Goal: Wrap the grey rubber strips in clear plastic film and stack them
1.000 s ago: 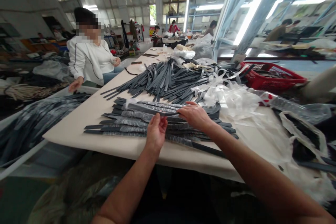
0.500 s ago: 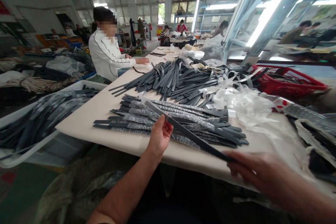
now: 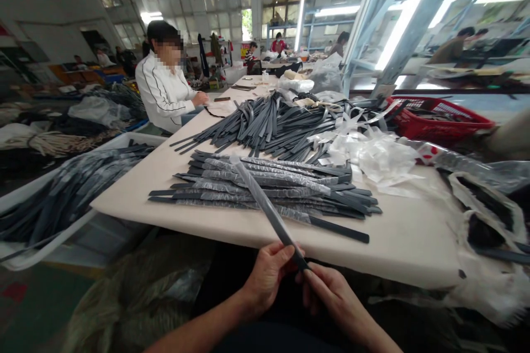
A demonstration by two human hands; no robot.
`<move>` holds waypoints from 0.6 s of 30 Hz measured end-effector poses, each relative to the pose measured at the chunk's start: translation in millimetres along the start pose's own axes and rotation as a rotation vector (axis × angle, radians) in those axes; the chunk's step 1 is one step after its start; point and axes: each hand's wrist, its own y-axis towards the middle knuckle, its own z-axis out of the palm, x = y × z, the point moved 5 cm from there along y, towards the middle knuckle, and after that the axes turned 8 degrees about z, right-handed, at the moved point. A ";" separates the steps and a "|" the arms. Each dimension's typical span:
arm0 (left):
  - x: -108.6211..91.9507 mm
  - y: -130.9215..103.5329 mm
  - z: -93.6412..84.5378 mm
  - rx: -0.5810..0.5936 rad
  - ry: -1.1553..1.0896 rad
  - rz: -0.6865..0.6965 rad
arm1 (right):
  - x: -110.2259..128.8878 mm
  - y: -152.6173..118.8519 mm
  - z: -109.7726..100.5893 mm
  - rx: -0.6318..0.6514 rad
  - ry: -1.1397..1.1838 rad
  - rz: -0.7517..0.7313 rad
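A dark grey strap [image 3: 271,215], mostly covered by a clear plastic sleeve, slants from the pile toward me. My left hand [image 3: 269,273] pinches it near its lower end. Just beside it, my right hand [image 3: 327,289] is closed on the strap's bare dark end. The strap's far end lies over a stack of plastic-sleeved straps [image 3: 265,185] on the table. Behind that stack spreads a large heap of bare grey straps [image 3: 265,121]. Loose clear plastic sleeves [image 3: 372,157] lie to the right of the heap.
The pale table [image 3: 136,198] extends away from me. A white bin [image 3: 83,242] of sleeved straps stands at its left. On the right are a red basket [image 3: 447,121] and white-edged black pieces [image 3: 484,231]. A person in a white jacket [image 3: 161,94] is at the table's far left edge.
My left hand has slid down the strap toward its near end, close to my right hand. My right hand has come inward and left. The plastic now covers most of the strap.
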 end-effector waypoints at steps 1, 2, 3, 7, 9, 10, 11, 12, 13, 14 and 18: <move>-0.4 -1.2 -2.4 -0.005 0.008 0.016 | -5.2 -2.0 0.4 0.015 0.001 -0.022; -1.8 -1.5 -5.9 -0.024 0.011 0.033 | -14.6 -6.1 -0.2 0.024 -0.009 -0.035; -3.4 -1.5 -9.8 -0.049 0.013 0.046 | -27.1 -11.4 -1.5 0.024 -0.030 -0.036; 1.8 -4.0 -19.2 -0.074 0.051 0.023 | -72.8 -24.4 -5.8 -0.053 -0.110 0.022; 12.8 -8.2 -17.1 -0.030 0.084 -0.027 | -71.4 -17.8 -2.3 -0.076 -0.097 0.033; 18.5 -10.4 -14.9 -0.006 0.091 -0.051 | -63.6 -11.8 0.1 -0.086 -0.088 0.022; 23.4 -12.3 -12.4 0.019 0.097 -0.069 | -53.0 -5.3 2.2 -0.099 -0.081 0.001; 26.9 -13.5 -10.0 0.041 0.109 -0.077 | -41.6 0.5 3.4 -0.112 -0.079 -0.027; 28.7 -14.0 -8.3 0.055 0.124 -0.077 | -31.8 4.4 3.7 -0.120 -0.081 -0.057; 28.8 -13.7 -7.4 0.061 0.143 -0.068 | -25.6 5.7 2.9 -0.120 -0.085 -0.086; 22.5 -9.1 -12.8 0.016 0.212 0.000 | -54.9 -15.2 -9.9 -0.073 -0.146 -0.093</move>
